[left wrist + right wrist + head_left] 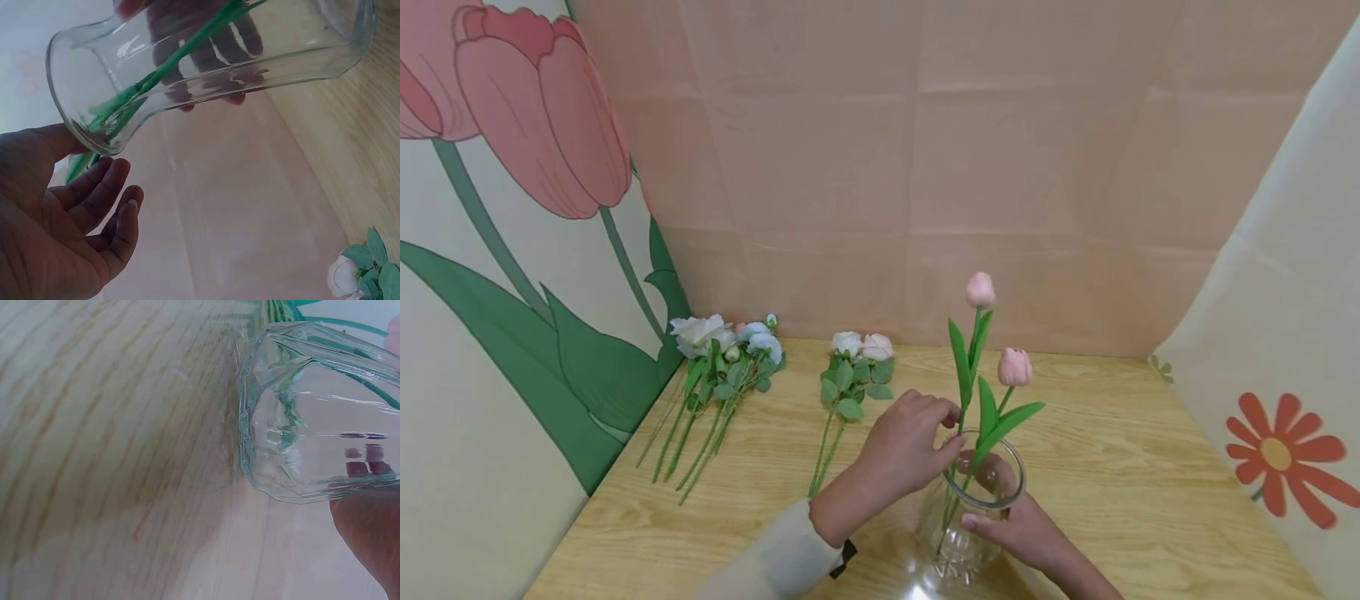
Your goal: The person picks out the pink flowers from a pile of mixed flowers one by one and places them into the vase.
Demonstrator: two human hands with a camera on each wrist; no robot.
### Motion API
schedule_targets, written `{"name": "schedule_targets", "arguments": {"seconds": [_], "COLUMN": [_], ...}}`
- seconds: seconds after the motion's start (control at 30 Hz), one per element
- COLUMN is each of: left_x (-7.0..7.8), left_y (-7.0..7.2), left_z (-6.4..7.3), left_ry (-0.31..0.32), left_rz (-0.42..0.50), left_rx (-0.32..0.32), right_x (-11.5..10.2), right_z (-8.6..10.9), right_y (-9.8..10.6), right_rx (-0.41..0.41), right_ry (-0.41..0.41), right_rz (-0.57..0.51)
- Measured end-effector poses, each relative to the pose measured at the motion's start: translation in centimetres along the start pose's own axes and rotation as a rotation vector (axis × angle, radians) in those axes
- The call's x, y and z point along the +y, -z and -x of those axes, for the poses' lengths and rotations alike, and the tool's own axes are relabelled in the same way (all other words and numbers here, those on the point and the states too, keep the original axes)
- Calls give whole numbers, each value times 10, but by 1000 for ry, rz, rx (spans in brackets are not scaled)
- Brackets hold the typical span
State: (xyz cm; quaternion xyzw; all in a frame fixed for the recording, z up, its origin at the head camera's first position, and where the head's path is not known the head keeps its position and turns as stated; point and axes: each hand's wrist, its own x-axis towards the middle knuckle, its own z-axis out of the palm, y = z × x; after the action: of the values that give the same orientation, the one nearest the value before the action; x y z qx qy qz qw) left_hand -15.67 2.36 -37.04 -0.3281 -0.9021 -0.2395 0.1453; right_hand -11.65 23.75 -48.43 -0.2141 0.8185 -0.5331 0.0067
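A clear glass vase (964, 546) stands on the table, with two pink tulips in it. My left hand (904, 442) is at the vase mouth, thumb and forefinger pinching the stem of the taller tulip (981, 290); in the left wrist view its other fingers (125, 231) are loosely bent below the rim. The shorter tulip (1015, 367) leans right, its leaves over the rim. My right hand (1026, 533) grips the vase from the right side, its fingers seen through the glass (325, 447). Green stems show through the vase wall in the left wrist view.
Two pale roses (861, 347) with leafy stems lie left of the vase. Farther left lies a bunch of white and light blue flowers (730, 350). A pinkish cloth backdrop (887, 167) rises behind the wooden table (1112, 467), with printed flower cloths at both sides.
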Motion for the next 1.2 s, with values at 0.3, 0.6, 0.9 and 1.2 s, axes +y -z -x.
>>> {"name": "schedule_targets", "arguments": {"seconds": [0.3, 0.6, 0.9, 1.2], "left_x": [-2, -6, -13, -26], "left_y": [0, 1, 3, 4], "left_z": [3, 6, 11, 14], "left_ry": [-17, 3, 37, 51], "left_rz": [-22, -17, -10, -37], "left_rx": [17, 17, 32, 52], "right_x": [2, 5, 5, 4], "right_z": [0, 0, 1, 2], "right_y": [0, 1, 0, 0], "right_rx": [-3, 9, 15, 29], "right_ry": [7, 13, 8, 36], "right_rz": [-4, 7, 41, 66]}}
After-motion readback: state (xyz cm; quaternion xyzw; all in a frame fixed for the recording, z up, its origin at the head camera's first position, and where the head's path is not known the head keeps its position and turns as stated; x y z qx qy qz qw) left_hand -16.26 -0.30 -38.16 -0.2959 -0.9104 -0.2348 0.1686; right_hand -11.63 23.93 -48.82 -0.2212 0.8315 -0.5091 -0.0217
